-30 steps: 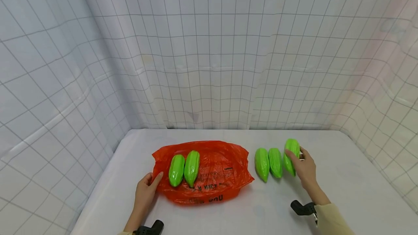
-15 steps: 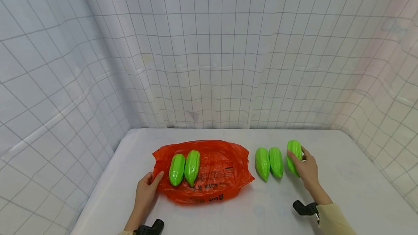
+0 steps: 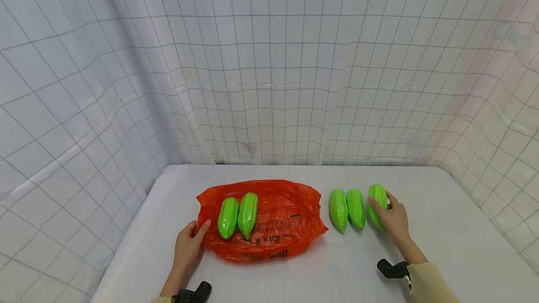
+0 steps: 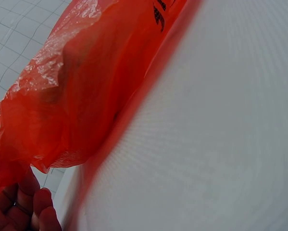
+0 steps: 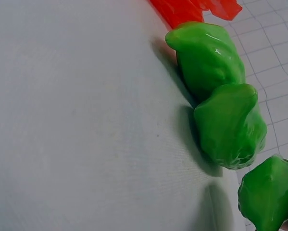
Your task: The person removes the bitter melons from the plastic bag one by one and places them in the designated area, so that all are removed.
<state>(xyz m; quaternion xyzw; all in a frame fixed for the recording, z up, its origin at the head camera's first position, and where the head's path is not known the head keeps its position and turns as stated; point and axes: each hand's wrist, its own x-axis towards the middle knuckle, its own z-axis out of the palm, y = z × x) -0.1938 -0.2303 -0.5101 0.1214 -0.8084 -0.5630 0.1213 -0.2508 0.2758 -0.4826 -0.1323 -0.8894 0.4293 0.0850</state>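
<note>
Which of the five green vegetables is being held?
The rightmost green vegetable in the head view, gripped by the right hand; the other four lie unheld.

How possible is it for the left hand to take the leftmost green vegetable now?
Probably yes: the left hand is close beside the leftmost green vegetable, and nothing seems to block the way. However, this hand pinches the edge of the red bag, so it may need to let go first.
</note>
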